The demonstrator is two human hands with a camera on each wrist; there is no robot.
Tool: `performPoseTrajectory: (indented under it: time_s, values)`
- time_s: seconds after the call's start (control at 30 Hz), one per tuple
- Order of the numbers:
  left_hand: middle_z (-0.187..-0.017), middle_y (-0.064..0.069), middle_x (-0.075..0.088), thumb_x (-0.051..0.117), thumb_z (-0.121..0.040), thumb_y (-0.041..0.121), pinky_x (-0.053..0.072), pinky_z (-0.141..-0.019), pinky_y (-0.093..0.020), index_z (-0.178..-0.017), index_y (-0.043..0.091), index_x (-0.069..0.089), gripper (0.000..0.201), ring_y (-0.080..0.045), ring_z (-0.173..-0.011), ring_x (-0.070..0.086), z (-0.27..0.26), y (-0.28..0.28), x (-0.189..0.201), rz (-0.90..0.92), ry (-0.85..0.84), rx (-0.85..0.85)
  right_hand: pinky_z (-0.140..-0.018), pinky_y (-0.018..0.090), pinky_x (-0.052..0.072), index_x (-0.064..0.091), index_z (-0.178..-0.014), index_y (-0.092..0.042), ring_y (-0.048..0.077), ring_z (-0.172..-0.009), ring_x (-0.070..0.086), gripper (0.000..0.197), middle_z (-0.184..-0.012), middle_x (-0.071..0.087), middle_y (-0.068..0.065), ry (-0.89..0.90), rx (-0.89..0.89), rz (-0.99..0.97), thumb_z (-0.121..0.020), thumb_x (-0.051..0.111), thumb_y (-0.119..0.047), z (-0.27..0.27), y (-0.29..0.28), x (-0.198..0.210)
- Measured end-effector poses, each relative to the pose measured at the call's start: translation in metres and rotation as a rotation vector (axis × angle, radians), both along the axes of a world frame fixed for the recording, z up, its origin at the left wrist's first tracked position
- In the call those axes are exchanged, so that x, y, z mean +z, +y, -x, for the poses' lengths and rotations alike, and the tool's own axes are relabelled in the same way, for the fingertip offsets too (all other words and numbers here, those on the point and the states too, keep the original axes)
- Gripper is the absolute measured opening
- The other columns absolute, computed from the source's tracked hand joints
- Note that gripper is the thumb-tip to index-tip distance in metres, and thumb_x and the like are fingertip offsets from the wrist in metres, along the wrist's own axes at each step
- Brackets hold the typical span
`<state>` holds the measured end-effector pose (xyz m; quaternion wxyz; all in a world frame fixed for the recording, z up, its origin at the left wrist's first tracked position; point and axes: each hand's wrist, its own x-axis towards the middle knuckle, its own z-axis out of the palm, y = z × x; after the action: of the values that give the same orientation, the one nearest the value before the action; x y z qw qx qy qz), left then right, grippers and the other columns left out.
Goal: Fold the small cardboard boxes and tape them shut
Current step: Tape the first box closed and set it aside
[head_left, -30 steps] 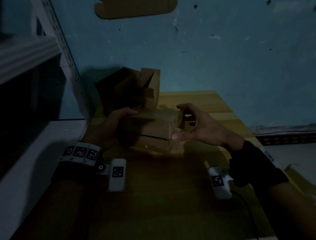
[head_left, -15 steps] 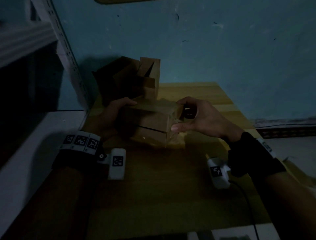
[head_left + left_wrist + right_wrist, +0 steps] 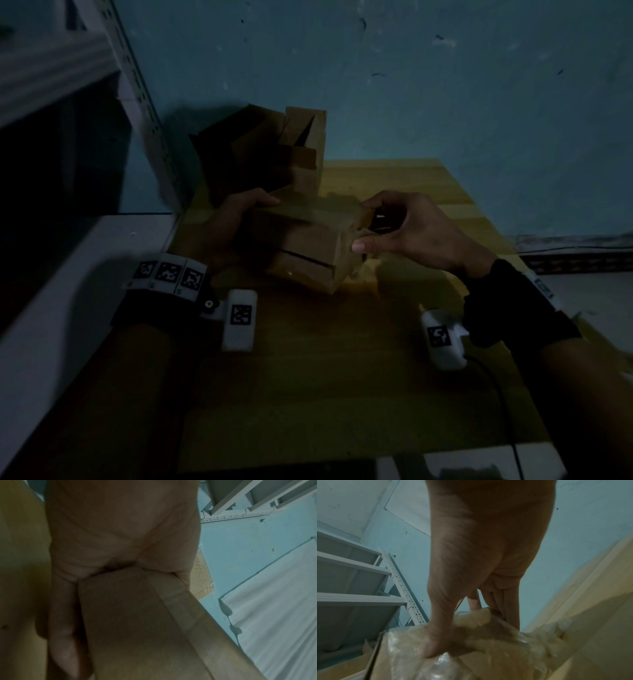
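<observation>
The right hand [image 3: 411, 233] had closed in at the box's [image 3: 301, 246] 3 o'clock end, pinching tape [image 3: 471, 642] there, while the left hand [image 3: 233, 226] gripped it for sealing.

Left hand [image 3: 233, 226] fingers hidden behind the cardboard box [image 3: 305, 246].

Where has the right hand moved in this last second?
Yes: the right hand curled down, away from the table's far edge, toward the box's right end.

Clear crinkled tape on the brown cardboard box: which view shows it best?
Right wrist: the clear crinkled tape fills the foreground under the right hand. Head shows only a dim strip over the brown cardboard box; left wrist, a faint band.
</observation>
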<state>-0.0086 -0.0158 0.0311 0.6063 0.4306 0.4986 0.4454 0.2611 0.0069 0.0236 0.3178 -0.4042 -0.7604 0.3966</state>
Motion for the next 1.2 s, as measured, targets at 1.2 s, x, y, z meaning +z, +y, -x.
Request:
performPoseTrajectory:
  time_s: [1.2]
  values:
    - [-0.100,-0.007,0.074,0.059,-0.092,0.031,0.057,-0.060,-0.027,-0.127,0.009,0.061,0.042,-0.021,-0.079,0.073,0.016,0.006,-0.001,0.122,-0.070,0.069,-0.058,0.035,0.057,0.068,-0.098,0.011,0.026,-0.069,0.072,0.018,-0.086,0.073,0.027,0.297,-0.325,-0.041,-0.097,0.062,-0.006,-0.022,0.012,0.015]
